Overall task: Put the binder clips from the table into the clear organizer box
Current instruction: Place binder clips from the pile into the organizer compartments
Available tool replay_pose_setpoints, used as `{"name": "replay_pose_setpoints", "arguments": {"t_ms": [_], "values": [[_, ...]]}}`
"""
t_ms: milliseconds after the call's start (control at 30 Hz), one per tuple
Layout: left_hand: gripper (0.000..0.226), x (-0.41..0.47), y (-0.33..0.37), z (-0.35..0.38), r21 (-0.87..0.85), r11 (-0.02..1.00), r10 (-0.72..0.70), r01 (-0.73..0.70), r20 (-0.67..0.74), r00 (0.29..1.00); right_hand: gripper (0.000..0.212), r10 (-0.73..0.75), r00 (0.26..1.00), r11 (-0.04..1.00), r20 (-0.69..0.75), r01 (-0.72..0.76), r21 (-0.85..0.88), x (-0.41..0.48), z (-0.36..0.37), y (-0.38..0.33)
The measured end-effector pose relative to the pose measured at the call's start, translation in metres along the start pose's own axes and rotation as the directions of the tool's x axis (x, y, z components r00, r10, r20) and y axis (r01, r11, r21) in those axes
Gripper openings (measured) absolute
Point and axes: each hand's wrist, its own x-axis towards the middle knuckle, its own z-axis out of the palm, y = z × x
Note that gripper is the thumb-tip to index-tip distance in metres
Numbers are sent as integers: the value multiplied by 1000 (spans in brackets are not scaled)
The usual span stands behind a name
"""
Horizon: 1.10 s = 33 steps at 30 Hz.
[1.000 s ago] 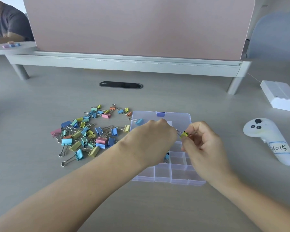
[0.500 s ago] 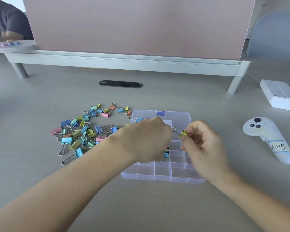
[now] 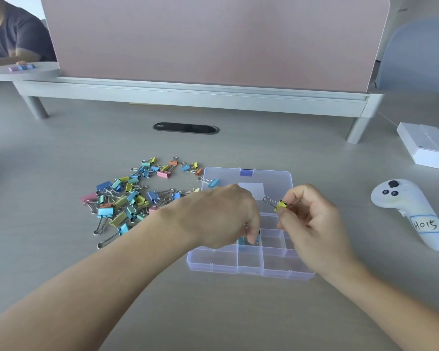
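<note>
Yellow binder clip (image 3: 280,205) — likely light, stiff, springy, best pinched by its painted body — is clamped in the right hand (image 3: 314,224) above the clear organizer box (image 3: 249,269), the left hand (image 3: 223,216) curled onto a blue clip (image 3: 243,241) in a compartment, grip unclear, the pile (image 3: 127,198) lying on the table (image 3: 86,274) beside.

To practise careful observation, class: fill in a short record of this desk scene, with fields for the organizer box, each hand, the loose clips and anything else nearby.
Organizer box: clear, divided into compartments, lid open
Left hand: fingertips down in a middle compartment, at a blue clip; grip unclear
Right hand: pinches a yellow clip above the box
Loose clips: mixed-colour pile left of the box
Nearby: white controller labelled H015, right of the box
</note>
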Motion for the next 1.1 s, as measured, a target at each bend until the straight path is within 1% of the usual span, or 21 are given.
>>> {"name": "replay_pose_setpoints", "arguments": {"t_ms": [100, 200, 267, 333, 400, 467, 567, 633, 800, 833, 933, 1100], "values": [[18, -1, -1, 0, -14, 1000, -25, 25, -8, 1000, 18, -3, 1000, 1000, 8, 3, 7, 0, 0, 0], [6, -3, 2, 0, -37, 997, -67, 65, -52, 996, 22, 6, 1000, 1000, 4, -6, -2, 1, 0, 0], [7, -1, 8, -1, -4, 995, -103, 103, -68, 992, 17, 3, 1000, 1000, 5, -3, -17, 0, 1, 0], [6, 2, 15, -2, 72, 988, -133, 137, -53, 990, 10, 13, 1000, 1000, 7, -13, -22, 1, 2, -1], [2, 7, 22, -5, 106, 978, -177, 179, -28, 984, 15, 17, 1000, 1000, 13, -17, -18, 1, 1, -1], [11, 12, 28, -5, 126, 970, -210, 210, -10, 978, 25, 18, 1000, 1000, 20, -18, -11, 1, 1, -1], [33, 18, 35, -2, 199, 965, -175, 173, -7, 985, 24, 32, 999, 999, 21, -32, -12, 0, 1, -2], [38, 19, 36, -2, 198, 966, -170, 168, -10, 985, 24, 34, 999, 999, 21, -34, -15, 0, 0, -2], [37, 17, 35, -3, 159, 964, -214, 213, -13, 977, 29, 30, 999, 1000, 13, -30, 4, 1, 1, -2], [34, 18, 35, -2, 149, 964, -219, 219, -13, 976, 30, 28, 1000, 1000, 11, -28, 3, 1, 1, -2], [11, 17, 32, -1, 131, 969, -211, 211, -15, 977, 30, 25, 1000, 1000, 12, -25, 9, 1, 0, -1], [17, 17, 30, 2, 133, 956, -261, 263, -28, 965, 29, 12, 1000, 1000, 9, -12, 4, 1, 0, 0]]}}
